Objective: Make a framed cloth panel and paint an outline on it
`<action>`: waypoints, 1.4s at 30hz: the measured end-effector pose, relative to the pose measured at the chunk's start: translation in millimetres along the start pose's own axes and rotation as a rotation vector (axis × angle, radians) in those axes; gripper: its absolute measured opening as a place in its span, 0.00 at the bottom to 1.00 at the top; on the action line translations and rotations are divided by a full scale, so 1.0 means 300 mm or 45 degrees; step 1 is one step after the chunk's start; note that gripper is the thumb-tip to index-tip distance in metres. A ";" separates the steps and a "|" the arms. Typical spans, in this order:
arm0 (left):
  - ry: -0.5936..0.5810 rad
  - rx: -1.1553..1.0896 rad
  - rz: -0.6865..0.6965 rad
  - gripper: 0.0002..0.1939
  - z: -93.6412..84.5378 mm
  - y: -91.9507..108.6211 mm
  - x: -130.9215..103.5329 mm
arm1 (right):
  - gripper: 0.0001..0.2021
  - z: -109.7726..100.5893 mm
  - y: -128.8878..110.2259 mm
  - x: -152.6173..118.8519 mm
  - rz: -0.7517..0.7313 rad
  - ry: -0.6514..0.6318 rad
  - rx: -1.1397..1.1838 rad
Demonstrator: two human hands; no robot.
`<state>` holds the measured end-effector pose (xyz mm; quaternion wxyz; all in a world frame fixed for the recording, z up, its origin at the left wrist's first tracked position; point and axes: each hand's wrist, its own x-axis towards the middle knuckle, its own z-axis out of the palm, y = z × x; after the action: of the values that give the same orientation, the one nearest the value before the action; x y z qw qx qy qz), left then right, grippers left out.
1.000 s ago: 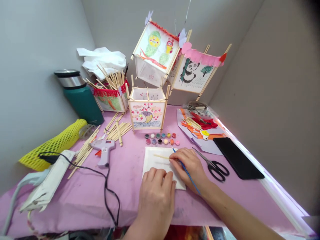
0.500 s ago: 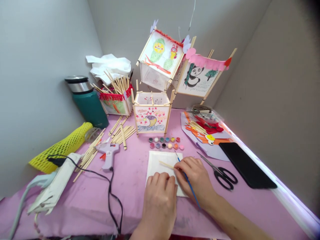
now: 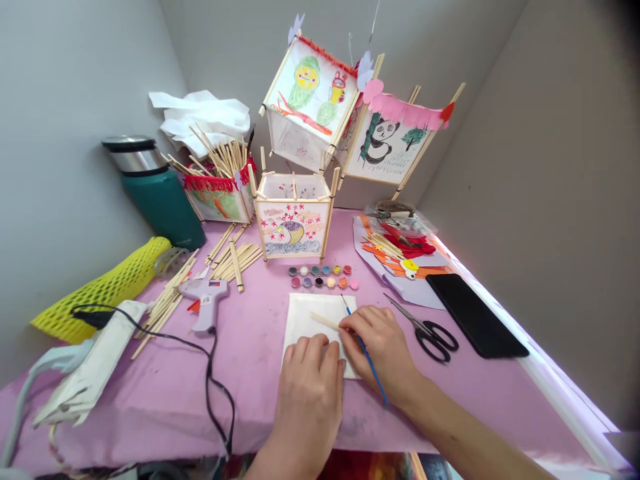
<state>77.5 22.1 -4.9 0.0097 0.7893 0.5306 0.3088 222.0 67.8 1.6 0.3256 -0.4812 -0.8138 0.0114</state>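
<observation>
A white sheet (image 3: 301, 321) lies on the pink-covered table. Over its lower left part rests my left hand (image 3: 311, 387), fingers together and curled; anything beneath them is hidden. My right hand (image 3: 383, 347) is closed at the sheet's right side, pinching a thin pale stick (image 3: 325, 320) whose free end points left over the sheet. A blue paintbrush (image 3: 370, 363) is also held in that hand, its tip up near the sheet's top right corner and its handle slanting down to the right. Two rows of small paint pots (image 3: 319, 283) stand just beyond the sheet.
Scissors (image 3: 433, 337) and a black phone (image 3: 477, 317) lie at right. Left are a glue gun (image 3: 207, 303) with a cable, wooden sticks (image 3: 167, 300), a power strip (image 3: 95, 367) and a teal bottle (image 3: 163, 207). A decorated lantern (image 3: 291, 227) stands behind the paints.
The whole view has shifted, so things appear slightly further left and higher. Both hands keep nearly the same pose over the sheet.
</observation>
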 end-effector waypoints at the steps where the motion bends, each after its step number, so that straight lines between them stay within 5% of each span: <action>1: 0.002 0.005 0.006 0.09 -0.001 0.000 0.001 | 0.05 0.000 0.001 0.000 -0.001 -0.002 -0.002; 42: -0.050 0.154 0.065 0.15 0.013 -0.002 0.005 | 0.07 -0.004 0.003 0.002 -0.020 -0.075 -0.147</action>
<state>79.4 25.0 -7.5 -0.0354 0.8076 0.5277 0.2610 223.1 68.3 2.7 0.2733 -0.4923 -0.8261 -0.0239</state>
